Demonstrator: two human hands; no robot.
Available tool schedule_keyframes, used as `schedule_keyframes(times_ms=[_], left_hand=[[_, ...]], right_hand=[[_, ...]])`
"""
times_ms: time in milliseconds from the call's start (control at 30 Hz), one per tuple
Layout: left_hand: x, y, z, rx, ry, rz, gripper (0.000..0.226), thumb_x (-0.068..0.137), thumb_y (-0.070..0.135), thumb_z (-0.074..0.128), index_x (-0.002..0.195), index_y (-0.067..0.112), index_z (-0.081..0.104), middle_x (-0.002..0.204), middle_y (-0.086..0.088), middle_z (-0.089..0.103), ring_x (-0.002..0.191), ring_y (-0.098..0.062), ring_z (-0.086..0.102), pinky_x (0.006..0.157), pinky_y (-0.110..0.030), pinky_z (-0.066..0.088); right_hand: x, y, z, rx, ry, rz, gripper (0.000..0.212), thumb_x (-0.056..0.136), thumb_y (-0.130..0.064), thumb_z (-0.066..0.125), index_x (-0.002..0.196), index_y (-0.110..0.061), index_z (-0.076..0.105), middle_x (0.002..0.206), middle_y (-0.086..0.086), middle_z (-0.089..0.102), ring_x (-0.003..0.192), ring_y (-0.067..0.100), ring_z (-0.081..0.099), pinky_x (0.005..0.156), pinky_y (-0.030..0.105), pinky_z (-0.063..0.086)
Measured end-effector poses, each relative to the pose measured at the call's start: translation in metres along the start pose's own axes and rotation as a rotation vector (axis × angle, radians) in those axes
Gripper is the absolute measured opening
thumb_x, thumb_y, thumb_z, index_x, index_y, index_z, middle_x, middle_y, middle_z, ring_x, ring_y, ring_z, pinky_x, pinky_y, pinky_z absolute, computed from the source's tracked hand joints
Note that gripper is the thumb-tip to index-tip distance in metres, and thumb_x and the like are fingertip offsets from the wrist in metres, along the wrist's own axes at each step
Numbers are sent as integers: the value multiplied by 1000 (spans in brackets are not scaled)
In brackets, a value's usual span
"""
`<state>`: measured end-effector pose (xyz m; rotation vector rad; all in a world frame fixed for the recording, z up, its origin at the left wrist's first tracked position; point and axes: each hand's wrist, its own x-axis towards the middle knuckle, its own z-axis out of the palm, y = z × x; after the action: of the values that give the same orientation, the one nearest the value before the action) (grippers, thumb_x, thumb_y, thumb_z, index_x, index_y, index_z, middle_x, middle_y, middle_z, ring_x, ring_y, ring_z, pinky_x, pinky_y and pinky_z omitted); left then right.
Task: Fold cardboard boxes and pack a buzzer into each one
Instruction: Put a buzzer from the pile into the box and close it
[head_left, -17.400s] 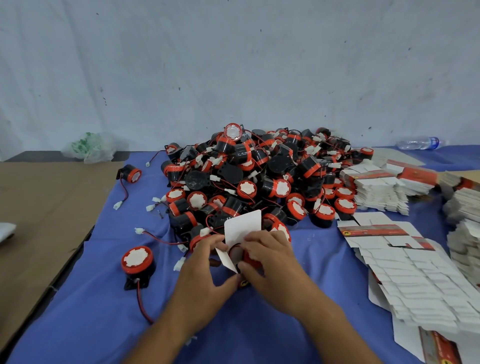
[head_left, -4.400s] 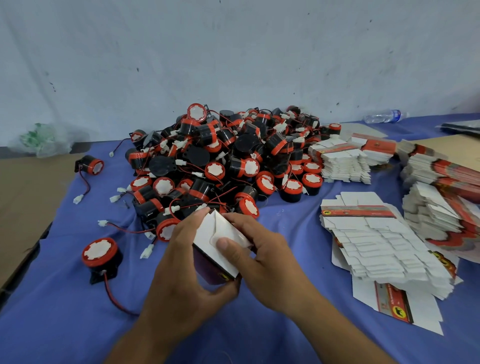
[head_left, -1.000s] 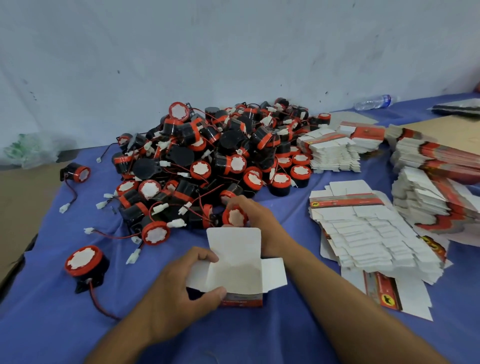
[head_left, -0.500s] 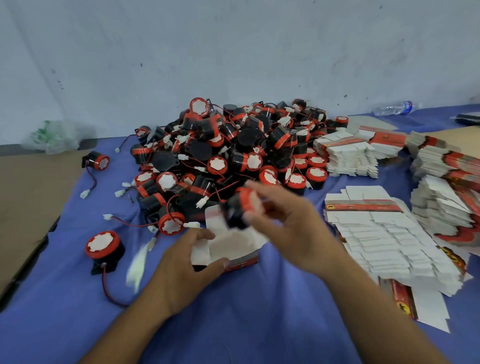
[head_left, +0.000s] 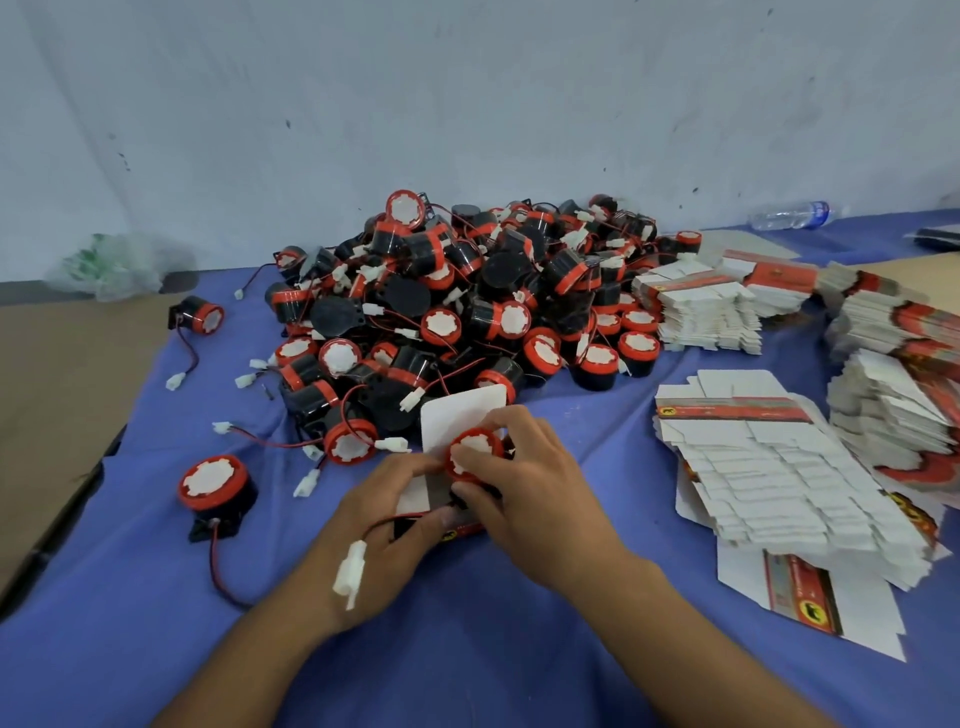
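Note:
A small folded cardboard box (head_left: 457, 415) with its white lid flap standing up sits on the blue cloth in front of me. My right hand (head_left: 540, 488) grips a red-and-black buzzer (head_left: 474, 460) at the box's open mouth. My left hand (head_left: 384, 535) holds the box from the left side. The buzzer's red wire and white connector (head_left: 349, 574) lie across the back of my left hand. Behind the box rises a large heap of buzzers (head_left: 467, 296).
Stacks of flat unfolded boxes (head_left: 769, 478) lie to the right, with more stacks (head_left: 701, 306) behind them. Two loose buzzers sit at the left, one (head_left: 213, 488) near me and another (head_left: 200, 317) farther back. A water bottle (head_left: 795, 214) and a plastic bag (head_left: 109, 265) lie by the wall.
My right hand picked a buzzer from the heap and brought it down to the open box. The buzzer's connector now lies over my left hand, which still holds the box.

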<state>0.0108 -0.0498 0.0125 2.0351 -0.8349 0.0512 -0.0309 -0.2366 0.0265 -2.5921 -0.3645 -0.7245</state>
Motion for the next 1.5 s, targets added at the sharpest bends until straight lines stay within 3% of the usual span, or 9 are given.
schedule_keyframes(times_ms=[267, 433, 567, 667, 767, 967, 1133, 1300, 1500], left_hand=[[0, -3, -3, -33, 1, -4, 22, 98, 29, 54, 118, 25, 64, 120, 16, 62, 116, -2, 56, 95, -12, 41], [4, -4, -2, 109, 44, -17, 35, 102, 30, 44, 97, 9, 72, 100, 4, 66, 99, -4, 57, 90, -20, 44], [12, 10, -1, 143, 43, 45, 22, 93, 16, 45, 82, 30, 57, 83, 13, 57, 84, -2, 53, 76, -25, 45], [13, 16, 1, 276, 1, 158, 31, 76, 1, 51, 97, 22, 61, 90, 4, 64, 86, -9, 56, 76, -22, 49], [15, 15, 2, 415, -6, 129, 24, 74, 0, 54, 94, -3, 67, 91, -19, 68, 90, -19, 50, 76, -26, 48], [15, 4, 5, 366, -103, -12, 22, 102, 32, 37, 84, 24, 46, 82, 9, 45, 75, -8, 44, 67, -26, 33], [12, 3, 10, 324, -67, -66, 20, 100, 29, 45, 82, 36, 42, 84, 9, 46, 77, -8, 47, 62, -17, 32], [15, 9, 13, 389, -150, -29, 30, 104, 27, 36, 74, 33, 38, 77, 11, 42, 76, -5, 42, 68, -27, 31], [12, 14, 12, 394, 208, 14, 25, 91, 28, 55, 99, 10, 71, 96, -2, 61, 84, -12, 51, 74, -18, 37]], right_hand=[[1, 1, 10, 77, 144, 142, 25, 82, -35, 81, 87, -11, 77, 99, 4, 58, 81, 21, 58, 61, 35, 53], [5, 2, -1, 17, -63, 74, 31, 96, -37, 62, 84, -13, 76, 96, 1, 53, 89, 22, 48, 80, 42, 46], [7, -7, -20, 0, -240, 13, 31, 101, -43, 51, 108, -20, 71, 115, -2, 50, 105, 20, 43, 96, 37, 39], [9, -26, -31, 313, -230, -94, 42, 100, -25, 60, 140, -17, 53, 128, 2, 52, 111, 16, 49, 94, 20, 40], [11, -35, -30, 371, -171, -184, 23, 96, -1, 60, 117, -5, 68, 113, 9, 62, 99, 23, 59, 85, 34, 50], [11, -8, -33, 483, 10, 99, 16, 100, -17, 60, 111, -11, 70, 109, -1, 67, 106, 13, 64, 90, 26, 50], [10, 10, -36, 667, 69, 323, 12, 100, -17, 58, 107, -27, 59, 83, -5, 75, 81, 2, 71, 71, 16, 54], [6, 9, -32, 447, 0, 212, 8, 99, -22, 61, 94, -22, 54, 69, -8, 68, 65, 3, 66, 57, 24, 52], [8, 5, -35, -44, -318, -53, 6, 96, -13, 56, 96, -17, 61, 82, -2, 57, 77, 25, 48, 65, 46, 47]])
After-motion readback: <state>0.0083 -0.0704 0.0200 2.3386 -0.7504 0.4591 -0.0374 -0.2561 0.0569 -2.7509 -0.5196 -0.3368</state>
